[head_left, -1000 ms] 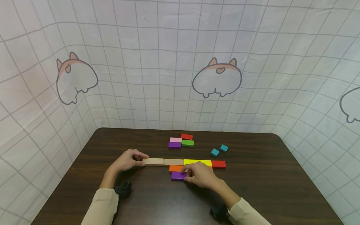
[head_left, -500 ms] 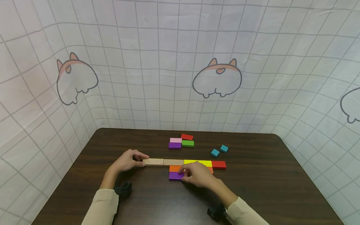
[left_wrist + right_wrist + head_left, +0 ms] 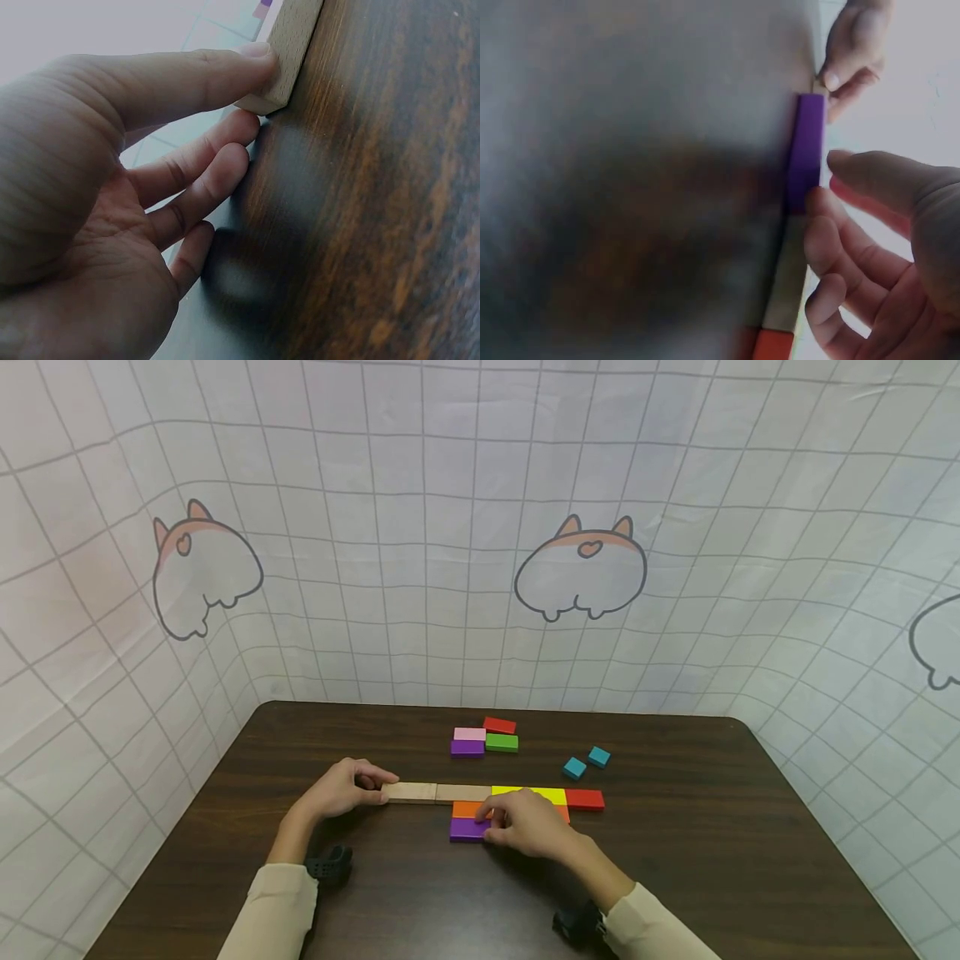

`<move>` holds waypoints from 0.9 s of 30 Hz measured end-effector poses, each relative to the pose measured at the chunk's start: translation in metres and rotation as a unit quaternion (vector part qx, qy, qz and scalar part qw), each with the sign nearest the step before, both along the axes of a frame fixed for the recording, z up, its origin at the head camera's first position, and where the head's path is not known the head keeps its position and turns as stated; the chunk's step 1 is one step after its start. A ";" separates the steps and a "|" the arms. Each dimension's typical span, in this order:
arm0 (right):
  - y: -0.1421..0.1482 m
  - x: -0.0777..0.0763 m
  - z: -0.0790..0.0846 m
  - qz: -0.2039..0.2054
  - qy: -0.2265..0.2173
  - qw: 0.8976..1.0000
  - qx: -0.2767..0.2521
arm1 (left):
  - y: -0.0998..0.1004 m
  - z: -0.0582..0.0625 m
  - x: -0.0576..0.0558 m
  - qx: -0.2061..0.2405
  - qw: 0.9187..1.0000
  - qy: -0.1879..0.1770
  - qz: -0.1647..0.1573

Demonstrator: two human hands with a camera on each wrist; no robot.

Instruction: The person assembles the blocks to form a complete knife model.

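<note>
In the head view, a flat row has two plain wooden blocks [image 3: 409, 792], a yellow block [image 3: 553, 795] and a red block [image 3: 584, 799]. My left hand [image 3: 347, 787] pinches the leftmost wooden block by its left end; the left wrist view shows the thumb [image 3: 240, 71] on its side. Below the row lies an orange block [image 3: 467, 809], with a purple block [image 3: 467, 830] along its near side. My right hand [image 3: 527, 825] holds the purple block's right end between curled fingers and thumb, covering the middle of the second row. A wooden face [image 3: 787, 285] shows there in the right wrist view.
Farther back on the dark table [image 3: 360, 893] lie a pink block [image 3: 469, 734], another purple block [image 3: 467, 749], a green block [image 3: 502, 742] and a tilted red block [image 3: 498, 725]. Two small blue blocks [image 3: 574, 768] lie at the back right. A white gridded curtain [image 3: 465, 652] surrounds the table.
My right hand has slid the purple block slightly left, bringing its left end about level with the orange block's. During the last half second it has stayed there. My left hand has not moved.
</note>
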State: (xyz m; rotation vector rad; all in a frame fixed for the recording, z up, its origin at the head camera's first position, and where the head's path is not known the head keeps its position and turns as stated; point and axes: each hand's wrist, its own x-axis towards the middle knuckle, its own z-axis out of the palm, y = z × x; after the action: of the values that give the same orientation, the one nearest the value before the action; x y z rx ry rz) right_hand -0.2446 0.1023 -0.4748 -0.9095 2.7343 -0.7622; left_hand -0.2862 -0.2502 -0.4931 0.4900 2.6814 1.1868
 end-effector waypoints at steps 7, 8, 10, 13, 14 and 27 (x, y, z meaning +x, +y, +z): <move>0.013 -0.019 0.016 0.009 -0.008 0.999 -0.052 | 0.001 0.000 0.001 -0.002 1.000 0.001 0.005; 0.016 -0.023 0.018 0.008 -0.010 0.998 -0.060 | 0.001 0.000 0.001 -0.002 1.000 0.000 0.005; 0.021 -0.033 0.020 0.005 -0.014 0.997 -0.076 | 0.001 0.000 0.001 0.001 1.000 0.002 0.000; 0.031 -0.051 0.022 -0.010 -0.022 0.996 -0.090 | 0.001 0.000 0.001 0.005 1.000 0.003 -0.003; 0.034 -0.057 0.022 -0.016 -0.023 0.996 -0.090 | 0.001 0.000 0.001 0.005 1.000 0.003 -0.003; 0.055 -0.115 0.012 -0.082 -0.074 0.992 -0.058 | 0.000 0.000 -0.001 0.001 1.000 0.000 -0.001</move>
State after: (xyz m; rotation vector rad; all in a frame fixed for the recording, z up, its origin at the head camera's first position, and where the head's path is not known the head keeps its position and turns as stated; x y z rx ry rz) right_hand -0.3595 0.1574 -0.4632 -0.6260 2.6804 -0.9846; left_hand -0.2873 -0.2506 -0.4930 0.4927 2.6799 1.1882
